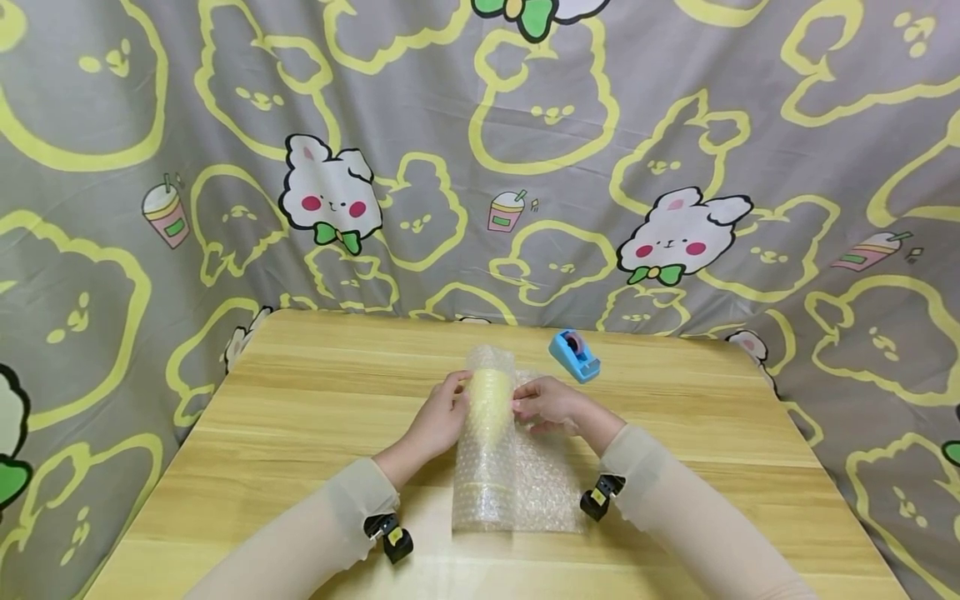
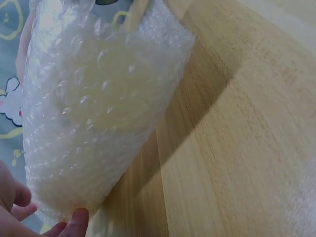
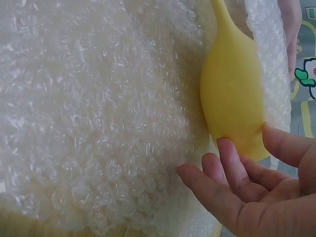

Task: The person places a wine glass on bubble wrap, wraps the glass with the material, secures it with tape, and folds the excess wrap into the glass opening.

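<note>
On the table, a sheet of bubble wrap (image 1: pixel 487 492) is curled into an upright-looking tube shape around a smooth yellow vase-like piece (image 3: pixel 232 84) with a rounded body and thin neck. My left hand (image 1: pixel 438 421) holds the left side of the roll near its far end; its fingertips (image 2: pixel 79 217) press on the wrap. From the right, my right hand (image 1: pixel 553 404) reaches in at the roll's side. Its thumb and fingers (image 3: pixel 229 153) lie around the wide end of the yellow piece, which shows bare in the right wrist view. Through the wrap, the yellow looks pale in the head view.
A loose flap of bubble wrap (image 1: pixel 547 483) spreads flat to the right of the roll. Beyond the right hand stands a blue tape dispenser (image 1: pixel 574 357) with a tape roll. Patterned grey curtain (image 1: pixel 420 108) hangs around the wooden table (image 1: pixel 315 400).
</note>
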`<state>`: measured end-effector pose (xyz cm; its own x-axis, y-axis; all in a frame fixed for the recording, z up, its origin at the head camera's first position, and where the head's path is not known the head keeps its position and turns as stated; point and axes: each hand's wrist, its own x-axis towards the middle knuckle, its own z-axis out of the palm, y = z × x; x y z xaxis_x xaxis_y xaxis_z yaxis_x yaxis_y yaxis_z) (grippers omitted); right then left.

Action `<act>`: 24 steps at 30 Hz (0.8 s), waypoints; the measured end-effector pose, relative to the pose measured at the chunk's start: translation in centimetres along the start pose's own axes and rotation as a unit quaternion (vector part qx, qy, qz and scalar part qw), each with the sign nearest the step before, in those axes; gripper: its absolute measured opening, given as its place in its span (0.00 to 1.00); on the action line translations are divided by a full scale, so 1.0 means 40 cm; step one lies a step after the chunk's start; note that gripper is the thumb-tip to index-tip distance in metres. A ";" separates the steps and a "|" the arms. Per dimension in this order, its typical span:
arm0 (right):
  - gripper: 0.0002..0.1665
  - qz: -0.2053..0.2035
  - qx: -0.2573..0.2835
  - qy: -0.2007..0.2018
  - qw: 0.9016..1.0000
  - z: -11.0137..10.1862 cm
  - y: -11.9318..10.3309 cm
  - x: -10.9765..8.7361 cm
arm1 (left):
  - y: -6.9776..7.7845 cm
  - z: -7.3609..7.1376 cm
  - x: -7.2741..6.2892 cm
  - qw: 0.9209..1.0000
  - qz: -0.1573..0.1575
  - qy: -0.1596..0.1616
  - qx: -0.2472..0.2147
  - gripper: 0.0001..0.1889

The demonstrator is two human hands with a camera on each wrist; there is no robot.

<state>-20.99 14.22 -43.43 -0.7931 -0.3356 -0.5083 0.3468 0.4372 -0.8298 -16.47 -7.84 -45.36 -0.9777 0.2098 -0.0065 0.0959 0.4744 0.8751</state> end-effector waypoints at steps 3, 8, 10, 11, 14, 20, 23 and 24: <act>0.21 -0.001 -0.003 0.004 1.000 0.001 -0.003 -0.003 | 0.001 0.000 0.002 1.000 0.008 0.003 0.005 0.22; 0.20 -0.007 -0.019 0.014 1.000 0.004 -0.003 -0.004 | 0.003 -0.001 0.001 1.000 0.014 0.003 -0.004 0.22; 0.19 -0.015 -0.042 0.025 0.999 0.003 -0.001 -0.004 | 0.003 -0.002 0.000 1.000 0.014 -0.001 -0.010 0.22; 0.19 -0.019 -0.055 0.030 0.998 0.002 -0.002 -0.004 | 0.003 -0.002 0.000 1.000 0.014 -0.003 -0.013 0.23; 0.17 -0.026 -0.090 0.045 0.995 0.000 0.000 -0.002 | 0.003 -0.001 -0.001 1.000 0.012 -0.006 -0.021 0.23; 0.15 -0.015 -0.088 0.050 0.995 -0.006 0.004 -0.001 | 0.002 0.001 0.002 0.999 0.003 -0.007 -0.039 0.24; 0.14 -0.010 -0.078 0.051 0.996 -0.006 0.006 -0.002 | 0.004 0.001 0.004 0.999 -0.002 -0.004 -0.047 0.27; 0.14 -0.009 -0.075 0.052 0.996 -0.006 0.006 -0.002 | 0.004 0.001 0.005 0.999 0.000 -0.003 -0.047 0.27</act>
<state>-20.95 14.55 -43.54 -0.8486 -0.2599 -0.4608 0.2598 0.5541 -0.7909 -16.65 -7.69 -45.22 -0.9768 0.2141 -0.0092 0.0771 0.3915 0.9169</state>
